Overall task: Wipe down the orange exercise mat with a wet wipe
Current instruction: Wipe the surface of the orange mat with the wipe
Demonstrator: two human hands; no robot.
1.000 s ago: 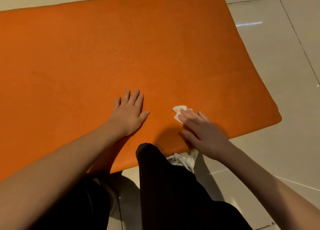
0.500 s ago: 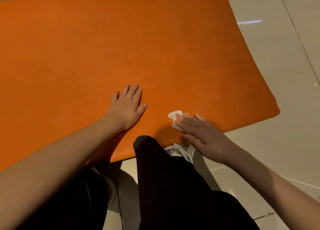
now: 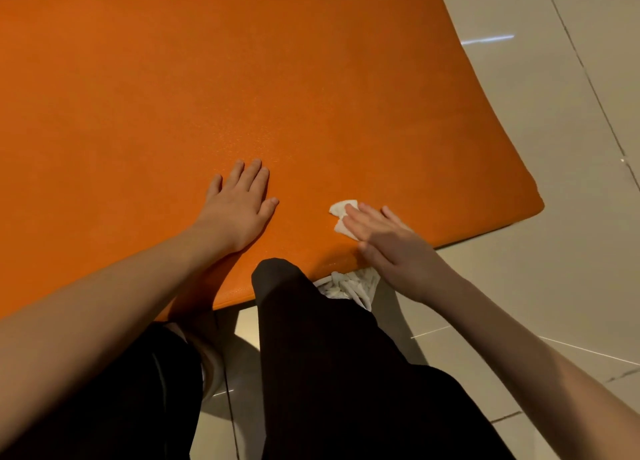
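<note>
The orange exercise mat (image 3: 277, 88) lies flat on the tiled floor and fills most of the view. My left hand (image 3: 239, 206) rests flat on it near the front edge, fingers straight and spread. To its right, my right hand (image 3: 391, 248) presses a small white wet wipe (image 3: 341, 213) onto the mat with straight fingers. Only the wipe's left part shows beyond my fingertips; the remainder is hidden under the hand.
Pale glossy floor tiles (image 3: 554, 113) surround the mat on the right and front. My knee in black trousers (image 3: 311, 338) overlaps the mat's front edge, and a white laced shoe (image 3: 349, 283) sits just under my right hand.
My right hand with the wipe slid toward the mat's front edge and a little left, then back up slightly. My left hand stayed flat in place.
</note>
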